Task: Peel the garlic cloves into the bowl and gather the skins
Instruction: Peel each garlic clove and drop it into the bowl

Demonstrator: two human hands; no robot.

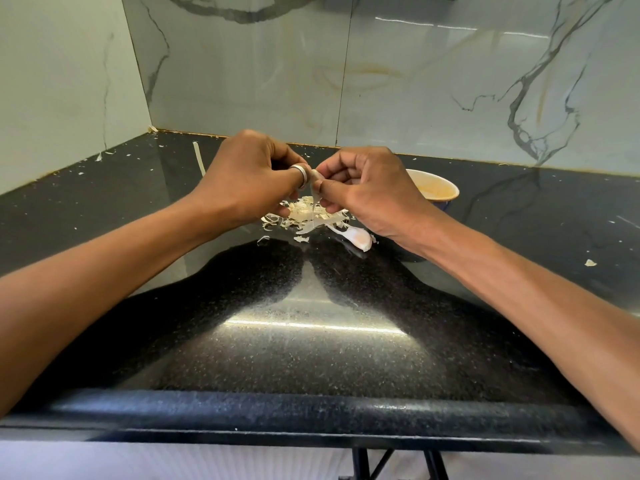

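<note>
1. Above the black countertop (311,341), the left hand (249,174) — wearing a silver ring (300,173) — and the right hand (367,192) are pinching one garlic clove (314,174) between curled fingers.
2. A skin strip (313,202) is hanging from it over the skin pile (304,214), nearer the back edge.
3. An unpeeled clove (360,237) is lying beside the pile; the bowl (446,184) is sitting behind the right hand.
</note>
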